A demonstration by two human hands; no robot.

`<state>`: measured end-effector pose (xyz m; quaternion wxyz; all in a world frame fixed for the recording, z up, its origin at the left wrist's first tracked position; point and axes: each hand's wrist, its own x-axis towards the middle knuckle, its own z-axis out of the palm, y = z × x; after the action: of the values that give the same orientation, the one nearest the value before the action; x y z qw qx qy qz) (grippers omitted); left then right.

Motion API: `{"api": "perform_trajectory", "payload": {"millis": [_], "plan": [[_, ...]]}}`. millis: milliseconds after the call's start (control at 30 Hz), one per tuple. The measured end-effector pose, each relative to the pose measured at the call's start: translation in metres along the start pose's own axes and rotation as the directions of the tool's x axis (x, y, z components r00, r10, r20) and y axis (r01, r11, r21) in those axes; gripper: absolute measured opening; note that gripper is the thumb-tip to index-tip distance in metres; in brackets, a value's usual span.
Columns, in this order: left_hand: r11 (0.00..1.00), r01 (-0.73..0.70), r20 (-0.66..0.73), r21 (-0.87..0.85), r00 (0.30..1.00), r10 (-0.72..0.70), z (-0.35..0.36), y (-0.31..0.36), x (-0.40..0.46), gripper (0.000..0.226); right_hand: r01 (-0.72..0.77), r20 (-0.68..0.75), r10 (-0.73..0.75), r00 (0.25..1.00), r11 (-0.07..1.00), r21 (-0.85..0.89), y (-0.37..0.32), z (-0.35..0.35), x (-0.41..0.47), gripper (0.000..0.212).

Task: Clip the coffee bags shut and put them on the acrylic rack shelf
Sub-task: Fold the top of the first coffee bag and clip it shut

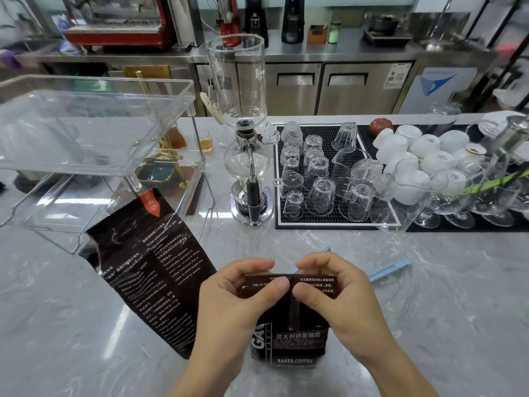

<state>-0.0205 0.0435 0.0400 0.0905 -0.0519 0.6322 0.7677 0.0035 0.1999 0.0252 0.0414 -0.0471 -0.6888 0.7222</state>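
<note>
A dark coffee bag (289,343) stands upright on the marble counter right in front of me. Its top is folded over, and both hands pinch that fold: my left hand (229,305) on the left half, my right hand (337,296) on the right half. A second dark coffee bag (151,270) lies flat and slanted to the left, its top reaching under the acrylic rack (94,121). The rack is clear, with an upper tray and a lower shelf, at the left. Two light-blue sealing clips (389,272) lie on the counter just beyond my hands, one partly hidden.
A glass siphon coffee maker (246,133) stands behind the bags at centre. A black mat (332,222) with several upturned glasses lies to the right, with white cups (426,150) and stemmed glasses further right. Steel cabinets and coffee machines line the back.
</note>
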Motion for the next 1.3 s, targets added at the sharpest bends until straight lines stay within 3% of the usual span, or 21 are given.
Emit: {"api": "perform_trajectory", "payload": {"millis": [100,233,400,567,733,867,967,1033,1133,1300], "plan": [[1.000,-0.014,-0.017,-0.016,1.000,0.014,0.007,-0.002,-0.004,0.023,-0.025,0.002,0.025,1.000,1.000,0.002,0.001,0.006,-0.001,0.013],[0.998,-0.049,-0.054,-0.031,0.997,0.048,0.013,-0.005,-0.006,0.013,-0.052,-0.018,0.053,0.998,0.997,0.060,0.002,0.006,0.000,0.017],[0.996,-0.059,-0.118,-0.066,0.992,0.050,0.017,-0.010,-0.004,0.009,0.068,-0.161,-0.051,0.986,0.992,0.105,0.003,0.018,-0.002,0.011],[0.993,-0.035,-0.145,-0.116,0.989,0.018,0.019,-0.011,-0.005,0.032,0.055,-0.265,-0.021,0.964,0.991,0.122,0.006,0.024,-0.005,0.021],[0.995,-0.070,-0.157,-0.066,0.986,0.059,0.018,-0.015,-0.005,0.039,0.085,-0.303,-0.088,0.949,0.996,-0.022,0.010,0.026,-0.007,0.034],[0.960,-0.246,-0.174,0.133,0.948,0.267,0.017,-0.023,-0.005,0.049,0.180,-0.338,-0.256,0.905,0.953,-0.242,0.017,0.028,-0.011,0.048],[0.910,-0.316,-0.160,0.269,0.917,0.365,0.015,-0.032,-0.005,0.052,0.264,-0.330,-0.386,0.862,0.896,-0.358,0.029,0.027,-0.012,0.049],[0.911,-0.317,-0.147,0.265,0.920,0.363,0.013,-0.038,-0.005,0.041,0.272,-0.342,-0.373,0.862,0.911,-0.309,0.032,0.026,-0.012,0.045],[0.950,-0.258,-0.085,0.174,0.958,0.275,0.007,-0.042,-0.004,0.020,0.285,-0.320,-0.353,0.879,0.928,-0.240,0.034,0.023,-0.013,0.035],[0.984,-0.145,0.158,0.104,0.979,0.128,-0.007,-0.038,-0.001,0.023,0.216,-0.159,-0.228,0.961,0.972,-0.088,0.035,0.012,-0.018,0.033]]}}
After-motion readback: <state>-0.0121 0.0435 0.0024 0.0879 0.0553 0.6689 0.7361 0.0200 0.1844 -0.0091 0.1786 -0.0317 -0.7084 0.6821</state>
